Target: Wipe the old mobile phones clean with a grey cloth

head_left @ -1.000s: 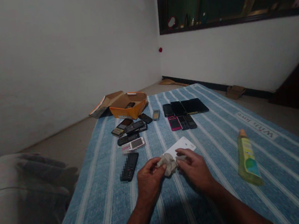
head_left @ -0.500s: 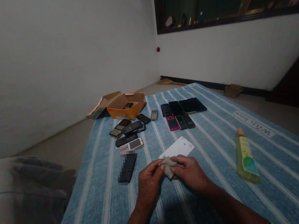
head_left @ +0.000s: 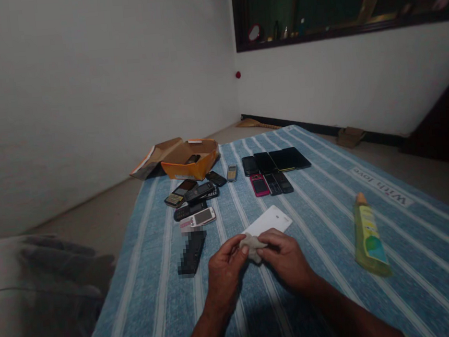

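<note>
Both hands pinch a small crumpled greyish cloth [head_left: 252,247] between fingers and thumbs. My left hand [head_left: 225,265] grips its left side, and my right hand [head_left: 285,255] its right side. Just beyond the fingers a white smartphone [head_left: 268,221] lies back up on the striped cloth, its near end partly hidden by the hands. To the left of my left hand is a black phone [head_left: 194,252], partly blurred out. A pink and white phone [head_left: 199,219] lies beyond it.
An open orange box [head_left: 189,170] with a phone inside stands at the far left. Several old phones [head_left: 201,191] lie before it. A pink phone [head_left: 259,185] and dark smartphones [head_left: 286,159] sit in rows beyond the white one. A yellow-green bottle [head_left: 368,240] lies at right.
The fingers have shifted slightly on the cloth, which has changed shape and hangs down less. The phones, box and bottle have stayed in place.
</note>
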Available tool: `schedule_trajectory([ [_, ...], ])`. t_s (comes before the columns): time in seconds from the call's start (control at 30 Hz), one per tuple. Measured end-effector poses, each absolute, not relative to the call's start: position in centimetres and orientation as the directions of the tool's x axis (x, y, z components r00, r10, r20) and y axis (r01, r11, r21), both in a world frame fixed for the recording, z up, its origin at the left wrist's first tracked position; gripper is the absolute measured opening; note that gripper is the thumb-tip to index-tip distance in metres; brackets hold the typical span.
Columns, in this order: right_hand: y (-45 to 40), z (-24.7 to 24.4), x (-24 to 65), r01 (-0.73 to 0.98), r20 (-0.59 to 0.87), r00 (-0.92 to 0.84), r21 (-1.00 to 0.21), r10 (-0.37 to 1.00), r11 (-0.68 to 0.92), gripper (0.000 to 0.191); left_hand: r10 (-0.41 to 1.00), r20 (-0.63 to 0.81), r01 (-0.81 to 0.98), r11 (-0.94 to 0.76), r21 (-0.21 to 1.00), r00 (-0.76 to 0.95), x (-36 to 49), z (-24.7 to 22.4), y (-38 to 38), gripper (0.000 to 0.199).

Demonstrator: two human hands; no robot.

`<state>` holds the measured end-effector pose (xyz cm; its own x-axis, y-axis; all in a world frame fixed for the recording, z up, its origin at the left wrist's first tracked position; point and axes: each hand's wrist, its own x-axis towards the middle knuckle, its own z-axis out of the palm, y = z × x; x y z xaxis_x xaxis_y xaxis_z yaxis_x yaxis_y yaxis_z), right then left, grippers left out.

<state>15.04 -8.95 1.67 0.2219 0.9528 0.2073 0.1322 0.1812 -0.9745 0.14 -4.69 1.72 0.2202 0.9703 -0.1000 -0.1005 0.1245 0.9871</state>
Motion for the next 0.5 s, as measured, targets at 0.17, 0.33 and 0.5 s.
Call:
schedule_trajectory([
  [0.17, -8.96, 1.65, 15.13, 0.151, 0.21, 0.151, -0.971, 0.966, 0.187, 0.011, 0.973, -0.118, -0.104, 0.141, 0.985, 0.198, 0.2, 2.2, -4.86, 0.038],
  [0.33, -8.92, 1.64, 15.28, 0.177, 0.198, 0.109, -0.968, 0.974, 0.177, 0.012, 0.964, -0.087, -0.068, 0.107, 0.992, 0.251, -0.02, 1.79, -4.78, 0.032],
  [0.5, -8.92, 1.9, 15.45, 0.161, 0.16, 0.067, -0.976, 0.985, 0.147, 0.014, 0.963, -0.01, -0.04, 0.022, 0.999, 0.268, -0.14, 1.44, -4.72, 0.025],
])
